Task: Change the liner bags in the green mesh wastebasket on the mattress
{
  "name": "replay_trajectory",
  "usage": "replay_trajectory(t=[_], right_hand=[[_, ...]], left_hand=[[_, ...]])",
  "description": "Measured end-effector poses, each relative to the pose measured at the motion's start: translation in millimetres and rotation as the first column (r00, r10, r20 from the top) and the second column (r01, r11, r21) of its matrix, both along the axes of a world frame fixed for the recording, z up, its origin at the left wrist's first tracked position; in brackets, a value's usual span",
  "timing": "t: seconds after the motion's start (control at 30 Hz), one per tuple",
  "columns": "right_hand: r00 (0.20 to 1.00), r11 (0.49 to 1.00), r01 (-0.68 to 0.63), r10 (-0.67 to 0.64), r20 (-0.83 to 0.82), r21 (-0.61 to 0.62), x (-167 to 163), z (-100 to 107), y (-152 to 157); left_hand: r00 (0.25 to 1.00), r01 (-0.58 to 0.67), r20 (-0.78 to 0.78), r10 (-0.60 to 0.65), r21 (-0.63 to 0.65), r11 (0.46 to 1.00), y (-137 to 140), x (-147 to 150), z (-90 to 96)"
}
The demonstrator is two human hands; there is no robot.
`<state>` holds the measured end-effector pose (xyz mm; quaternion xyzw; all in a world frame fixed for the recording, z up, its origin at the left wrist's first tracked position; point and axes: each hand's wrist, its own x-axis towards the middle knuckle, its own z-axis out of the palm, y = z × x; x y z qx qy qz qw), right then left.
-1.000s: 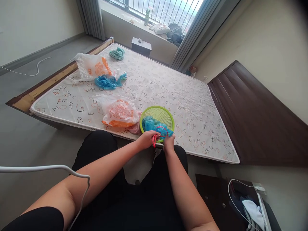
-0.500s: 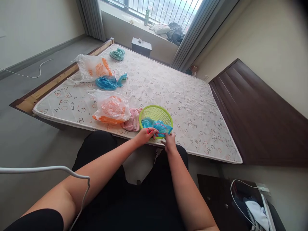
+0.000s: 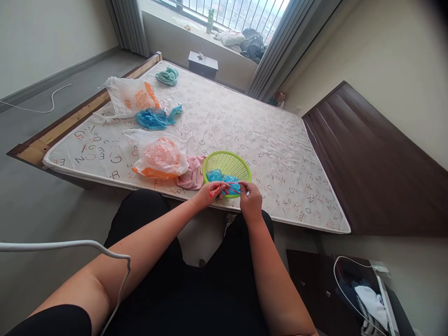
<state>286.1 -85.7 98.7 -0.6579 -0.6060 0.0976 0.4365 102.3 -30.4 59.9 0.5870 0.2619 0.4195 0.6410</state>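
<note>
The left hand (image 3: 206,195) and the right hand (image 3: 251,202), slightly apart, each pinch a red string (image 3: 234,183), which spans the gap between them at the near rim of a green basket (image 3: 228,161). Crumpled blue plastic (image 3: 214,175) lies within the basket. Immediately left, on the mattress (image 3: 224,126), lie a pink cloth (image 3: 192,173) and an orange-printed bag (image 3: 161,156); farther off, a coiled teal cloth (image 3: 167,76).

Cord coloured bright red (image 3: 211,193), plastic bag tinted blue (image 3: 230,179), basket coloured lime green (image 3: 234,160), mattress printed with scattered black and orange letters on white (image 3: 224,126), cloth coloured pale pink (image 3: 192,174), carrier bag printed orange on translucent white (image 3: 161,156).
</note>
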Motion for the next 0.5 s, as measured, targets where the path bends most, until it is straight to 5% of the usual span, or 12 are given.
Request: replay_trajectory(t=[0.13, 0.3, 0.5], right_hand=[[0.999, 0.996, -0.003, 0.001, 0.032, 0.089, -7.8, 13.7, -10.6], [0.949, 0.944, -0.301, 0.282, -0.141, -0.138, -28.4, 12.9, -12.3], [0.872, 0.832, -0.477, 0.488, -0.036, -0.282, -29.6, -5.7, -9.6]], left_hand=[[0.992, -0.110, 0.046, 0.117, -0.132, 0.985, 6.1, 2.3, -5.4], [0.978, -0.113, 0.132, 0.159, -0.299, 0.947, 13.3, 2.8, -7.6], [0.991, -0.049, 0.100, 0.092, -0.370, 0.928, 14.0, -1.5, 0.5]])
